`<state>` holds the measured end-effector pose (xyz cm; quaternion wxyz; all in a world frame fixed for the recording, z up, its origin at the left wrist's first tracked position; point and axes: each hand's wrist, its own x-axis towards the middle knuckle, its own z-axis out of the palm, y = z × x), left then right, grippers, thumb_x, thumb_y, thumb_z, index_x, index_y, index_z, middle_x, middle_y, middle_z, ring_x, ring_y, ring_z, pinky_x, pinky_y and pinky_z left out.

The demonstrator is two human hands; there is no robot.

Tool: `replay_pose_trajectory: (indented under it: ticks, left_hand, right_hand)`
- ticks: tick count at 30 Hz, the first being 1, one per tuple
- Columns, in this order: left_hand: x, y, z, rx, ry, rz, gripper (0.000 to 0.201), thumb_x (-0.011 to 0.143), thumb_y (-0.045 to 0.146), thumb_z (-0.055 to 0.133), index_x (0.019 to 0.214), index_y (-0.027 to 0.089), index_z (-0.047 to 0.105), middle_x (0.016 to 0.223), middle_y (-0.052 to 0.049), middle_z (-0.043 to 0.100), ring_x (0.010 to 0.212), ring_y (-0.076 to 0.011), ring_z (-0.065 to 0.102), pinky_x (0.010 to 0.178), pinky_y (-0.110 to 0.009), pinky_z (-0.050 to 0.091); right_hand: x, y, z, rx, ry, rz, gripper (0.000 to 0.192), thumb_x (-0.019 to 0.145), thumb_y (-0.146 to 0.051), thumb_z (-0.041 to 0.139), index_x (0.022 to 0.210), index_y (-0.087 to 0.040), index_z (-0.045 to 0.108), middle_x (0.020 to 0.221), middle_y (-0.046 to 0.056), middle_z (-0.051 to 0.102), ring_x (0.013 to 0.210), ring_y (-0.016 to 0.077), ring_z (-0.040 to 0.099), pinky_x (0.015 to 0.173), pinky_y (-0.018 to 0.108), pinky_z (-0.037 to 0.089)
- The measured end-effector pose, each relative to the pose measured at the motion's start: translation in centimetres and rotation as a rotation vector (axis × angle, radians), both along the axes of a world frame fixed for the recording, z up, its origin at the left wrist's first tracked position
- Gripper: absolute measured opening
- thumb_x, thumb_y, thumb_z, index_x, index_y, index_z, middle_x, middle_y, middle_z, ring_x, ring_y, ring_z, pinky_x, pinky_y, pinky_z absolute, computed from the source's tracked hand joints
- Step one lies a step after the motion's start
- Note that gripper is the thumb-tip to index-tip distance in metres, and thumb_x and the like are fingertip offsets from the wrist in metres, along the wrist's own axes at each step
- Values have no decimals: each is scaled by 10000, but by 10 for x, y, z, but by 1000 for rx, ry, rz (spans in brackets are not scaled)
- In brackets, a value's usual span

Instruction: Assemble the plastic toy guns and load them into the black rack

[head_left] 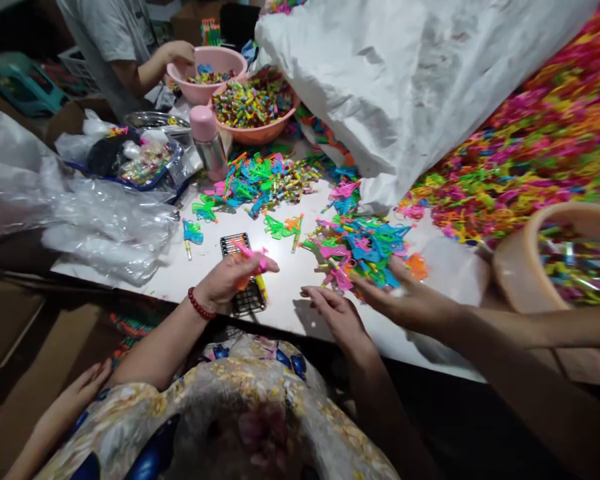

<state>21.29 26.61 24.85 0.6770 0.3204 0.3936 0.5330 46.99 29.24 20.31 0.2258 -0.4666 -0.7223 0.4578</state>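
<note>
My left hand (233,275), with a red bead bracelet, is closed around a small pink plastic toy (253,257). An orange part shows by the fingers and a yellow tube (261,287) hangs below them. Under it lies a black wire rack (249,300). My right hand (337,317) is held low over the table edge, fingers stretched to the left, holding nothing visible. Beside it, another person's hand (405,297) reaches from the right to a pile of colourful plastic toys (360,243). Green toys (279,227) lie beyond the rack.
A pink-capped bottle (207,137) stands before an orange basin (260,133) of small tubes. A co-worker's hand (180,53) is in a pink basin (235,61). Clear plastic bags (110,227) lie left. A white sack (340,73) and a peach tub (520,267) are right.
</note>
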Motion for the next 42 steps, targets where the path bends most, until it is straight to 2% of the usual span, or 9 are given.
replay_pose_trajectory:
  ticks: [3, 5, 8, 13, 15, 18, 24, 28, 42]
  left_hand:
    - [-3, -23, -11, -146, 56, -106, 452, 737, 449, 847, 1043, 130, 755, 944, -85, 744, 828, -152, 677, 774, -245, 502]
    - [-2, -28, -17, -206, 29, -73, 505, 713, 476, 856, 1063, 130, 742, 881, -66, 728, 768, -141, 669, 715, -232, 497]
    - [-11, -23, -25, -187, 75, 43, 602, 754, 621, 762, 1042, 93, 725, 905, -101, 717, 788, -181, 678, 707, -267, 521]
    - [-48, -17, -54, 128, 897, 428, 537, 979, 579, 430, 1246, 156, 625, 1289, -154, 644, 1229, -265, 587, 1056, -457, 485]
    - [-54, -18, -72, 285, 1279, 343, 461, 963, 456, 519, 1310, 159, 578, 1436, -172, 549, 1383, -294, 470, 1166, -530, 383]
    - [-42, -21, -94, 429, 1529, 120, 512, 942, 322, 558, 1406, 117, 486, 1537, -219, 429, 1483, -321, 342, 1204, -565, 335]
    - [-2, -16, -103, 505, 1518, 14, 667, 920, 266, 576, 1512, 84, 328, 1580, -240, 353, 1525, -312, 251, 1226, -548, 321]
    - [1, -13, -103, 503, 1500, 51, 591, 911, 251, 593, 1448, 77, 417, 1553, -241, 395, 1518, -313, 270, 1228, -530, 329]
    - [1, -15, -104, 556, 1506, 139, 502, 878, 200, 621, 1368, 139, 531, 1489, -219, 427, 1451, -354, 358, 1172, -585, 392]
  right_hand:
    - [-41, -8, 9, -362, 229, 133, 436, 894, -577, 589, 1040, -216, 783, 1000, 68, 761, 813, 206, 667, 783, 352, 543]
    - [-69, -13, 14, -622, 393, 251, 413, 795, -552, 725, 1019, -210, 784, 957, 49, 752, 832, 197, 654, 827, 347, 514]
    - [-100, -16, 14, -767, 490, 296, 412, 703, -520, 812, 940, -187, 763, 826, 19, 706, 739, 154, 606, 748, 306, 476]
    - [-127, 10, -1, -528, 452, 108, 346, 689, -479, 795, 809, -181, 666, 679, -35, 594, 619, 110, 485, 595, 249, 391]
    - [-135, 29, -9, -364, 418, 44, 316, 693, -464, 769, 761, -195, 618, 650, -50, 563, 609, 111, 469, 582, 246, 388]
    - [-148, 58, -20, -166, 326, 18, 246, 737, -431, 700, 753, -209, 595, 653, -44, 576, 629, 128, 507, 616, 259, 425]
    - [-170, 87, -44, -58, 244, -65, 181, 809, -361, 596, 915, -218, 633, 765, -1, 680, 729, 175, 641, 714, 305, 516]
    - [-173, 88, -54, -54, 226, -54, 186, 816, -393, 611, 877, -219, 638, 752, -6, 689, 722, 173, 645, 727, 304, 520]
    - [-173, 78, -45, 185, -9, -5, 135, 871, -298, 571, 829, -206, 662, 779, 26, 683, 720, 174, 582, 714, 281, 431]
